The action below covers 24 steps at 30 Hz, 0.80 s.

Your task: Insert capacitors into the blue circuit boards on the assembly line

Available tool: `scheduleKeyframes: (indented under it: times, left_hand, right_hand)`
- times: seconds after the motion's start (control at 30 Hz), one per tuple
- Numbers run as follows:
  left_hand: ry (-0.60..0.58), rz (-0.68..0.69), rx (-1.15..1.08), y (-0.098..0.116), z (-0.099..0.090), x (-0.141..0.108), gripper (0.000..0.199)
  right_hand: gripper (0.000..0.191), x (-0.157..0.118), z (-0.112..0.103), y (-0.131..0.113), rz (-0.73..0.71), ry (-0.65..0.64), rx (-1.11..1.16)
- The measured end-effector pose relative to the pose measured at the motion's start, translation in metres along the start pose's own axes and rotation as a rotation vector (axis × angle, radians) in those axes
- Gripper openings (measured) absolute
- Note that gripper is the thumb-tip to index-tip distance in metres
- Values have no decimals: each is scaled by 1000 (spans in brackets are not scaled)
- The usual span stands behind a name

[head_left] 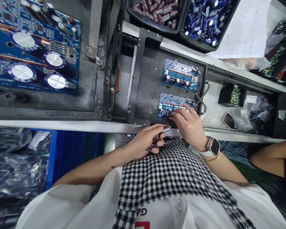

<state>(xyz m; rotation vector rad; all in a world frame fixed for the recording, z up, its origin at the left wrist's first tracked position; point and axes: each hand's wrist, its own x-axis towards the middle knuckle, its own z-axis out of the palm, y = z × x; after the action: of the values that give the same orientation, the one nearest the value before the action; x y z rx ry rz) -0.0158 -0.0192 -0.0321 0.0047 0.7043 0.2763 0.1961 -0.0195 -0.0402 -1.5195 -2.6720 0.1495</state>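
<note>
Just "GA" (141,211) legible on shirt (195,211), hands (188,124) at lower circuit board (173,101)

Glossy circuit board (172,101), scuffed matt tray (149,84), cloth apron (157,173).

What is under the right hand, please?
The right hand partly covers the lowest blue circuit board. The board's left side shows; what lies beneath the hand cannot be seen.
</note>
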Motion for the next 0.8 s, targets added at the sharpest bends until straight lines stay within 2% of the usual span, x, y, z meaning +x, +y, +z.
scheduleKeyframes:
  times: [0.17,0.27,0.37,0.43,0.53,0.7,0.77,0.8]
  left_hand:
    - [25,17,-20,1,1,0,14]
    - [7,32,-33,2,0,-2,14]
    - [-57,43,-53,3,-1,-3,13]
    - [-89,40,-58,3,-2,-3,13]
    - [-84,3,-24,2,-5,-1,20]
    - [-103,-56,152,2,-8,-2,23]
    - [-104,-24,343,6,-5,-10,21]
    - [-100,35,491,9,-3,-15,20]
  right_hand:
    - [22,1,3,5,-144,0,90]
    - [25,2,-7,-2,-51,48,245]
    - [34,3,-24,-17,13,8,395]
    - [29,5,-29,-25,11,-28,392]
    - [19,13,-21,-28,79,11,242]
    - [15,23,0,-20,103,3,139]
    - [15,25,1,-18,89,7,127]
    - [15,25,-1,-18,81,-3,122]
